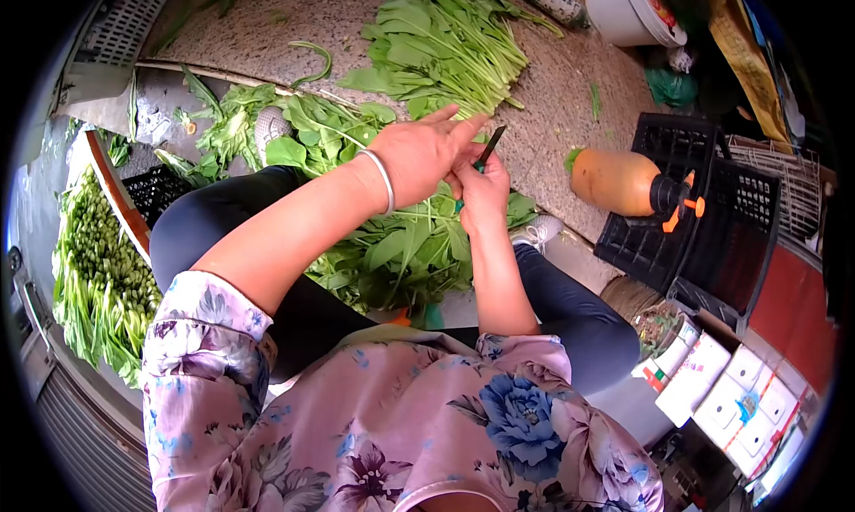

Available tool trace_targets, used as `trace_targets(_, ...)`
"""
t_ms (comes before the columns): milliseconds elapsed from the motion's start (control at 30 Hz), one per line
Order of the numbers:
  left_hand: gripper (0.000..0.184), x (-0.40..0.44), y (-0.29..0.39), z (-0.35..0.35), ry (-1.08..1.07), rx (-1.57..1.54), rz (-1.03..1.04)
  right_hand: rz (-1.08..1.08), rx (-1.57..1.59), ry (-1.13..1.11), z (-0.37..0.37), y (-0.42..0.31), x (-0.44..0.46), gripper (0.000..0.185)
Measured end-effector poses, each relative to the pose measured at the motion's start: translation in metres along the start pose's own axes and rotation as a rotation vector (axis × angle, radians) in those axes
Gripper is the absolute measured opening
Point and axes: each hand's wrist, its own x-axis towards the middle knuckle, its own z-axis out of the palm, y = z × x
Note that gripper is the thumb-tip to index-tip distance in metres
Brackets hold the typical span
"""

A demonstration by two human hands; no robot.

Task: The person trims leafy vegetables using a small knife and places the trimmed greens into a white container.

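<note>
My right hand point(483, 194) is closed round a small knife point(491, 145). Its dark blade points up and away, and bits of a green handle show by the fingers. Just left of it is my left hand point(411, 158), palm down with fingers stretched out and a silvery bangle at the wrist. The left fingertips overlap the right hand near the blade; whether they touch it is hard to tell. Under both hands lies a pile of leafy greens point(392, 249) between my legs. A neat bunch of greens point(445, 44) rests on the floor beyond.
Trimmed greens are packed in a container point(116, 196) at left. Loose leaves point(236, 129) lie near my left shoe. To the right are an orange spray bottle point(614, 182), black crates point(686, 209), a white bucket point(631, 13) and white boxes point(744, 401).
</note>
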Motion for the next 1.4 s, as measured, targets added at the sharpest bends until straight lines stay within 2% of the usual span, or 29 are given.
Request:
trace_targets(33,0.056,0.0,-0.001,0.002,-0.012,-0.004,0.016,-0.003,0.009,0.018,-0.003,-0.003,-0.004,0.015)
trace_targets(133,0.036,0.004,-0.005,0.006,-0.355,-0.127,-0.091,0.095,0.1,-0.008,-0.01,-0.017,-0.015,0.018)
trace_targets(167,0.036,0.004,-0.005,0.006,-0.374,-0.123,-0.076,0.094,0.117,0.01,-0.013,-0.022,-0.016,0.018)
trace_targets(233,0.031,0.002,-0.006,0.006,-0.355,-0.369,-0.17,0.093,0.125,0.001,-0.02,-0.029,-0.016,0.022)
trace_targets(267,0.026,0.001,-0.009,0.012,-0.372,-0.589,-0.276,0.107,0.143,-0.018,-0.027,-0.027,-0.015,0.027)
trace_targets(300,0.026,0.001,-0.008,0.012,-0.388,-0.578,-0.275,0.107,0.161,-0.011,-0.028,-0.024,-0.018,0.027)
trace_targets(367,0.023,0.0,-0.005,0.013,-0.338,-0.864,-0.438,-0.019,0.045,-0.121,-0.027,-0.02,-0.026,0.029)
trace_targets(533,0.024,0.007,0.003,0.001,-0.422,-0.711,-0.448,-0.057,-0.103,-0.075,-0.019,-0.024,-0.035,0.037)
trace_targets(667,0.027,0.009,0.001,0.002,-0.378,-0.716,-0.438,-0.048,0.001,-0.167,-0.016,-0.026,-0.035,0.042)
trace_targets(800,0.027,0.008,0.0,0.0,-0.387,-0.732,-0.432,-0.078,-0.045,-0.19,-0.015,-0.021,-0.033,0.038)
trace_targets(1000,0.025,0.004,-0.006,0.001,-0.386,-0.755,-0.506,-0.021,-0.036,-0.224,-0.011,-0.019,-0.032,0.037)
trace_targets(1067,0.025,0.002,-0.008,0.001,-0.366,-0.799,-0.5,0.146,0.177,-0.293,-0.012,-0.023,-0.031,0.038)
trace_targets(1100,0.025,0.001,-0.009,0.001,-0.349,-0.84,-0.493,0.148,0.175,-0.295,-0.012,-0.021,-0.029,0.038)
trace_targets(1200,0.026,-0.002,-0.012,0.001,-0.361,-0.828,-0.539,0.127,0.097,-0.267,-0.017,-0.005,-0.012,0.038)
trace_targets(1333,0.024,-0.003,-0.014,0.004,-0.306,-0.843,-0.521,0.193,0.291,0.298,-0.029,0.016,0.048,0.025)
trace_targets(1400,0.023,-0.006,-0.014,0.004,-0.305,-0.534,-0.391,0.184,0.309,0.381,-0.034,0.026,0.082,0.021)
